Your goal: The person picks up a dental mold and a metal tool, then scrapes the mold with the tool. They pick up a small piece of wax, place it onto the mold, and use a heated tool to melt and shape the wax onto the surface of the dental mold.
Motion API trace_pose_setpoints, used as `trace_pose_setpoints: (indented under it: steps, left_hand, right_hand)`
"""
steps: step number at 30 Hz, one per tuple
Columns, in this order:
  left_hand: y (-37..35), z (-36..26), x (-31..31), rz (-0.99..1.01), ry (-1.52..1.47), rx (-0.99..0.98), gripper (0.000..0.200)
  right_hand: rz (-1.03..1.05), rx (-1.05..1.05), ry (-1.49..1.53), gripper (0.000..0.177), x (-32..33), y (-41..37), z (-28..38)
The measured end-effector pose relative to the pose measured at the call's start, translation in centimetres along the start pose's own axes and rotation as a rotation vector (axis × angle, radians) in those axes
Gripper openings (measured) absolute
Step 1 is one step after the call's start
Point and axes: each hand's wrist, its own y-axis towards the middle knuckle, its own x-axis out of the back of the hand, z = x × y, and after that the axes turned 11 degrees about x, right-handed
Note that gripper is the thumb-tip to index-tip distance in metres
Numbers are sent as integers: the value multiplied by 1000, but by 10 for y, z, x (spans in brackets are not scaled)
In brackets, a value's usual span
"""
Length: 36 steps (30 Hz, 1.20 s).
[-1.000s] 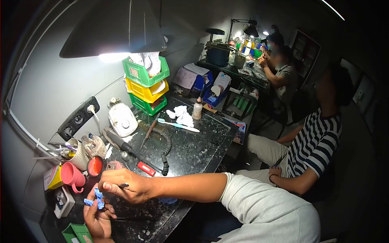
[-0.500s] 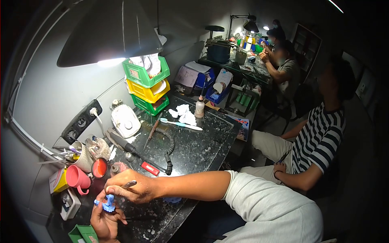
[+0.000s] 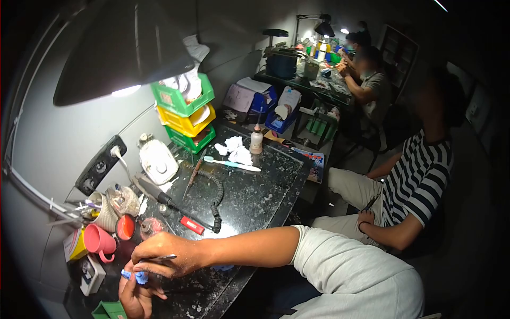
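Pink mug: beside the work, within reach.
Left hand: fingers pinched on small blue piece, held low at the near left under the lamp, probably for light; wrist cut off.
Right hand: fingers closed pen-fashion on thin metal tool, probably for control; tip hidden, piece's form unclear.

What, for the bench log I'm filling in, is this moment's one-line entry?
left hand: holds blue piece | right hand: pinches thin tool just above it
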Motion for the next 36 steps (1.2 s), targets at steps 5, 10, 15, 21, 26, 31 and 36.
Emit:
trace_pose_setpoints:
  steps: [5,10,15,21,26,31,36]
  left_hand:
    - [-9,-12,-18,110,57,63,63]
    - [-15,-17,-30,126,69,59,64]
    - [-13,-14,-28,64,131,-28,64]
    - [-10,-12,-23,18,220,-203,70]
    - [-10,-11,-20,36,213,-218,68]
    - [-14,-19,-27,78,169,-232,65]
    - [-15,-18,-23,108,150,-217,68]
  right_hand:
    - [29,-18,-153,27,7,5,2]
    - [40,-64,-315,18,8,12,0]
    - [126,53,-325,21,4,20,1]
    - [208,60,-293,21,-6,15,8]
    - [213,111,-286,26,-5,13,9]
    - [173,131,-322,26,-3,15,13]
    - [172,110,-319,28,-2,19,16]
